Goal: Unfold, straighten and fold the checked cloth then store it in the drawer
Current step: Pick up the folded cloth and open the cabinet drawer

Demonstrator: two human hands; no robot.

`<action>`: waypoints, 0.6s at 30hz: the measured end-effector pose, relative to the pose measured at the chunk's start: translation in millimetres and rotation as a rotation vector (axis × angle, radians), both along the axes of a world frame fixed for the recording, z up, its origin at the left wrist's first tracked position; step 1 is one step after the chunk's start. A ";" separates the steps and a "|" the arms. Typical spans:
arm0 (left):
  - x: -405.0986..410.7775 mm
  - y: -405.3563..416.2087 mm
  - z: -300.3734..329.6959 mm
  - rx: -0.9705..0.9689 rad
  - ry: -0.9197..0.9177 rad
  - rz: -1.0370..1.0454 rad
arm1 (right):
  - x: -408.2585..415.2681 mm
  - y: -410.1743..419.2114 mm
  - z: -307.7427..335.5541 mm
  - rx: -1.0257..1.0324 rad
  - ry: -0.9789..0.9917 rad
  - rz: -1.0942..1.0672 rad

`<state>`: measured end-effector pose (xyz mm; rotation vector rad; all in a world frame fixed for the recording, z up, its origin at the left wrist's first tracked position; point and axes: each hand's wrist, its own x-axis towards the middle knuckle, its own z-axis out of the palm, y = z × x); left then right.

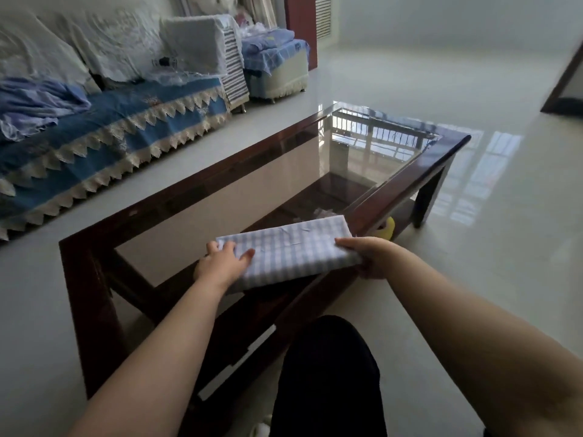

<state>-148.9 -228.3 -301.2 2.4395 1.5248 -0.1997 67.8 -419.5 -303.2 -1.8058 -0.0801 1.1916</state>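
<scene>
Folded checked cloth (290,247) lies across the glass-topped coffee table's (104,247) near right rim, one corner jutting past the wood; open tiled floor (473,263) stretches to the right; left hand (220,261) clasps its left end; right hand (375,258) pinches the right end, thumb on top, forearms outstretched.

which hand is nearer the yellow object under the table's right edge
Right. The right hand grips the right end of the checked cloth, just below and left of the yellow object. The left hand holds the cloth's opposite, left end.
</scene>
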 end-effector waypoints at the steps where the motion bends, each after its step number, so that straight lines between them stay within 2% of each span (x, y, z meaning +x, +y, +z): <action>1: 6.2 -9.0 -0.2 -0.027 0.032 -0.014 | -0.5 -16.7 2.6 0.054 0.045 0.018; 3: 21.4 -32.0 2.4 -0.064 0.084 -0.031 | -0.1 -48.6 3.8 0.148 -0.027 0.022; 6: 50.7 -67.6 14.5 0.036 0.126 -0.190 | -3.1 -95.1 11.2 0.397 -0.063 -0.017; 9: 90.9 -91.2 33.8 0.042 -0.058 -0.484 | 2.7 -143.8 30.5 0.582 -0.146 -0.030; 12: 127.5 -110.2 53.4 -0.306 -0.299 -0.662 | 15.6 -195.2 59.3 0.627 -0.301 0.031; 13: 138.4 -118.2 57.5 -0.423 -0.327 -0.699 | 21.8 -211.6 66.9 0.605 -0.348 0.048; 18: 200.9 -179.4 43.9 -0.828 -0.121 -0.885 | 54.5 -277.4 88.6 0.443 -0.527 0.115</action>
